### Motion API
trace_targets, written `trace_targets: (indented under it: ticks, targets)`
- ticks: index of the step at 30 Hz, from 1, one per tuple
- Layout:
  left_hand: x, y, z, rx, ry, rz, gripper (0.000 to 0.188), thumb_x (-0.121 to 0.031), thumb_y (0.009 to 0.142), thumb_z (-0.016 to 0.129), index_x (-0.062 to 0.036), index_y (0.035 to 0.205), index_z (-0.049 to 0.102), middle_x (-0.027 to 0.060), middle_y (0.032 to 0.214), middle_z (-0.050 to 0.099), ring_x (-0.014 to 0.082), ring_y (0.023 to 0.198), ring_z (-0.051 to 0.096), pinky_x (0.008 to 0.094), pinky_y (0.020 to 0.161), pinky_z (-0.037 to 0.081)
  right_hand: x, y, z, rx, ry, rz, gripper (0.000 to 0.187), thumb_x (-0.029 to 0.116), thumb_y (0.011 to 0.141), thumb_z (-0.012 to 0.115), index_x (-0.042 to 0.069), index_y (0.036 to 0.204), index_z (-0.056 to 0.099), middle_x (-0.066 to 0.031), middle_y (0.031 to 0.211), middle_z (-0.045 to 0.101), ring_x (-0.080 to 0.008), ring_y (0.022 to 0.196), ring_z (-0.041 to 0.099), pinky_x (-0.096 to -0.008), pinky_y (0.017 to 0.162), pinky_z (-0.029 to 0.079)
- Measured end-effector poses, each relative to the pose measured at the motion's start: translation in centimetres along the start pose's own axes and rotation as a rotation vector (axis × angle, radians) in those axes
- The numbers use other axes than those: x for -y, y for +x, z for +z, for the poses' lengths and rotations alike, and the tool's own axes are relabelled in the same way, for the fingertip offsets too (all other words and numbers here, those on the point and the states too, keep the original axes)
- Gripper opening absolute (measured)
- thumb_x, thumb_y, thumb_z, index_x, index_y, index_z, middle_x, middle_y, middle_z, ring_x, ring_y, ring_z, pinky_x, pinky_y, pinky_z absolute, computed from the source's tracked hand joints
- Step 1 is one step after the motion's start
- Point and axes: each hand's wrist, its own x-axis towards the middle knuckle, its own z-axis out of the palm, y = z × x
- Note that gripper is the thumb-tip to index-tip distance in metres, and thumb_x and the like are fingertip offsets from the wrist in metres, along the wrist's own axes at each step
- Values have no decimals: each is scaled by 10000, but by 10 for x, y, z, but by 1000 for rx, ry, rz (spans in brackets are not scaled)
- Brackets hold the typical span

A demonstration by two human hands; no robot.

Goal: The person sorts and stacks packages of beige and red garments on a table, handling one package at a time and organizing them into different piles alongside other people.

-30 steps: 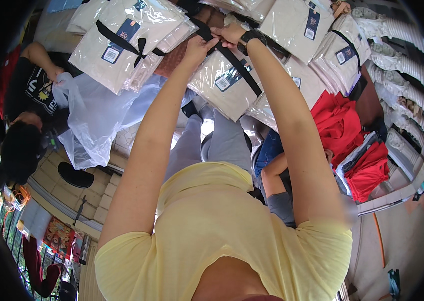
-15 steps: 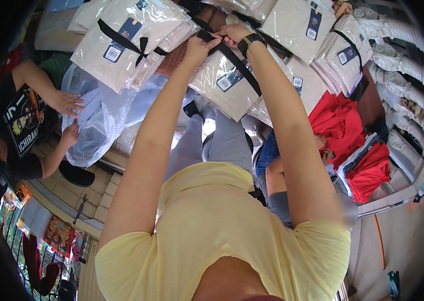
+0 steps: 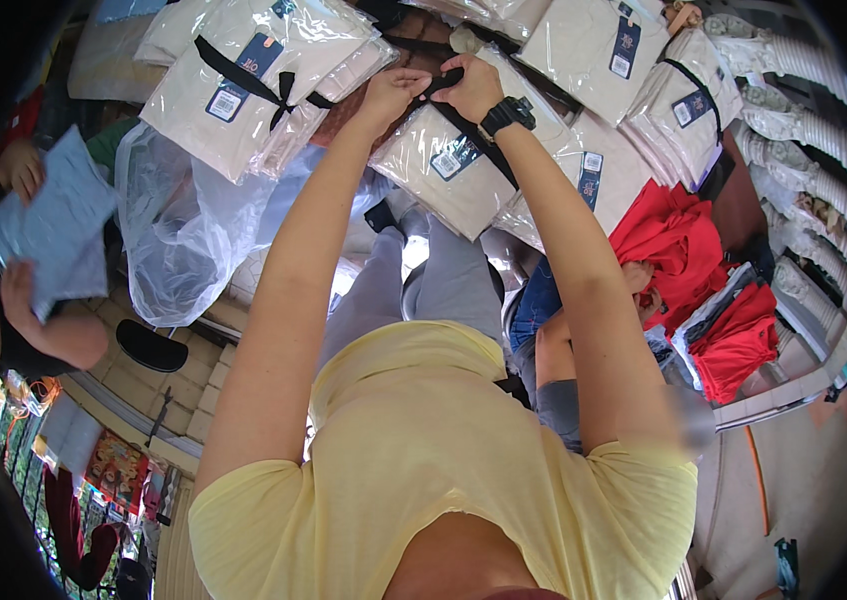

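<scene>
My left hand (image 3: 395,98) pinches a black fabric strip (image 3: 483,146) at the top of a stack of cream folded garments in clear plastic (image 3: 413,148). Right beside it, my right hand (image 3: 475,88) has its fingers closed on the same strip, thumb and fingertips meeting near my left fingers. The strip crosses the stack's top face diagonally, next to a dark blue tag (image 3: 455,158). Any knot is hidden between my fingers. To the left lies a similar stack (image 3: 178,112) with a black strip tied in a bow (image 3: 286,92).
More cream garment packs (image 3: 583,45) spread across the table's far side and right. A co-worker at left holds a light blue packet (image 3: 58,215) beside a clear plastic bag (image 3: 178,250). Another person's hands are at red cloth (image 3: 673,235) on the right.
My right hand has turned, its wrist shifting slightly right and down, still at the strip. The left co-worker has let go of the clear bag and now holds up the light blue packet.
</scene>
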Motion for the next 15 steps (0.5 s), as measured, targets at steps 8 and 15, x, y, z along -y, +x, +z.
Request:
trace_targets:
  ticks: [8, 15]
  targets:
    - [8, 1, -22, 163, 635, 162, 299, -97, 826, 659, -69, 1124, 657, 65, 1113, 618, 172, 981, 568, 309, 842, 454, 9, 4, 5, -11, 22, 72, 263, 157, 641, 815, 89, 877, 720, -125, 705, 680, -229, 639, 658, -332, 671, 518]
    - [-14, -5, -27, 255, 229, -385, 252, -317, 966, 478, -117, 933, 628, -50, 905, 566, 59, 876, 527, 204, 788, 386, -3, -4, 12, -57, -126, -88, 185, 193, 732, 755, 83, 876, 720, -167, 814, 678, -305, 752, 659, -381, 709, 519]
